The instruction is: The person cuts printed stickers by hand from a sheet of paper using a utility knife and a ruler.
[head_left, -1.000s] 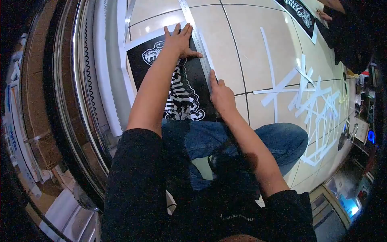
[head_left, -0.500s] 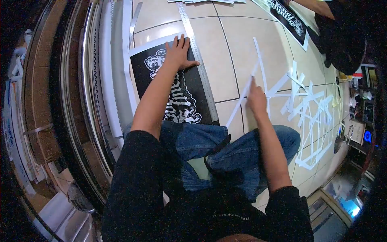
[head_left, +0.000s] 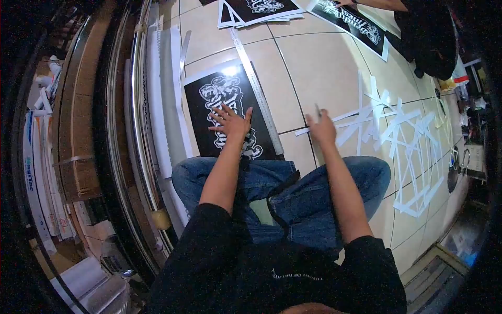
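Observation:
My left hand (head_left: 230, 122) lies flat with spread fingers on a black printed sheet (head_left: 201, 107) with white lettering and a lion-like figure. Along the sheet's right side runs a long metal ruler (head_left: 257, 89), its near end by my knee. My right hand (head_left: 322, 129) is above the floor tiles, right of the ruler, its fingers closed around a slim pointed cutter knife (head_left: 317, 110); most of the tool is hidden. Just right of that hand, a loose white strip (head_left: 345, 116) reaches toward a tangle of cut white strips (head_left: 400, 133).
Several similar printed sheets (head_left: 264, 10) are stacked at the far side. Another person (head_left: 426, 36) works at upper right, a hand on a printed sheet (head_left: 361, 29). Rolls and metal rails (head_left: 141, 104) line the left. My crossed legs (head_left: 340, 183) border the near side.
My left hand has slid nearer along the sheet, away from its far edge. My right hand has moved slightly left, and the long white strip beside it now lies farther right, by the tangle.

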Motion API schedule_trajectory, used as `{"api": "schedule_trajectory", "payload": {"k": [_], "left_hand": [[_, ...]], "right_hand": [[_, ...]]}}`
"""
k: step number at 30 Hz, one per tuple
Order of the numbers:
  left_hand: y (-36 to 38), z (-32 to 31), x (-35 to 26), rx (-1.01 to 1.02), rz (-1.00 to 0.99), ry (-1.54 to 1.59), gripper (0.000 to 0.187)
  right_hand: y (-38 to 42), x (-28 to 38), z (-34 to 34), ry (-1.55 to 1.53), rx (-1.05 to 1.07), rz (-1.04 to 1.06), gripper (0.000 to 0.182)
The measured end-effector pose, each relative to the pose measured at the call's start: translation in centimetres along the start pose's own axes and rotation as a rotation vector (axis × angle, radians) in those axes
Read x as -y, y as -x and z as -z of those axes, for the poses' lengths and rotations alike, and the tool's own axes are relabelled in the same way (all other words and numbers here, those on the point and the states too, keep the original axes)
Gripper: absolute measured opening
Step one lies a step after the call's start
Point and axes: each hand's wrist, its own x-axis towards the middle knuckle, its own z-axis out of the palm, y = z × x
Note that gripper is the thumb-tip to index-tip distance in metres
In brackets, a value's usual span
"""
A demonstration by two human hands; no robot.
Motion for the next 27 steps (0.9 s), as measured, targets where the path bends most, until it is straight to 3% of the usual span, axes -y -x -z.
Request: {"api": "schedule_trajectory", "payload": {"k": [3,4,6,7,9,11,15,17,19,21,22,24,27], "left_hand": [[-2.6,0.8,-0.6,-0.011,-0.171,-0.076,0.119],[-3.9,0.9,-0.6,-0.018,-0.351,-0.134,0.121],[-7.2,0.6,-0.3,-0.089,-0.657,-0.202,0.131],[-8.4,1.8,-0.1,-0.090,-0.664,-0.205,0.131],[-10.7,4.3,0.3,0.023,-0.924,-0.375,0.138],[-11.3,7.6,0.2,0.149,-1.021,-0.513,0.146],[-11.5,9.6,2.0,0.260,-1.069,-0.622,0.141],[-9.5,10.5,2.5,0.282,-0.936,-0.552,0.129],[-8.7,9.0,2.0,0.176,-0.812,-0.313,0.101],[-8.4,7.0,0.6,0.092,-0.779,-0.118,0.088],[-8.3,5.4,0.0,0.098,-0.763,-0.107,0.088],[-8.4,2.5,-1.1,-0.279,-1.027,-0.037,0.080],[-8.8,-0.4,-1.8,-0.320,-1.009,-0.118,0.083]], "right_hand": [[1.8,2.1,-0.8,0.017,0.053,0.182,0.070],[2.3,2.9,-0.9,0.007,0.050,0.175,0.070],[3.0,4.2,-0.6,0.000,0.147,0.361,0.070],[3.6,4.6,-0.7,-0.003,0.142,0.354,0.070],[4.1,5.2,-0.6,-0.008,0.273,0.405,0.073],[3.7,5.1,-0.7,0.032,0.316,0.395,0.076],[2.5,4.2,-2.1,0.018,0.195,0.405,0.075],[2.3,4.2,-2.2,-0.017,0.229,0.373,0.074],[2.2,4.3,-2.6,-0.009,0.270,0.373,0.074],[2.5,4.4,-2.8,0.062,0.286,0.385,0.076],[2.7,4.4,-2.9,0.073,0.300,0.395,0.076],[3.0,4.8,-3.0,0.096,0.293,0.392,0.075],[3.0,4.7,-2.8,0.119,0.328,0.382,0.067]]}}
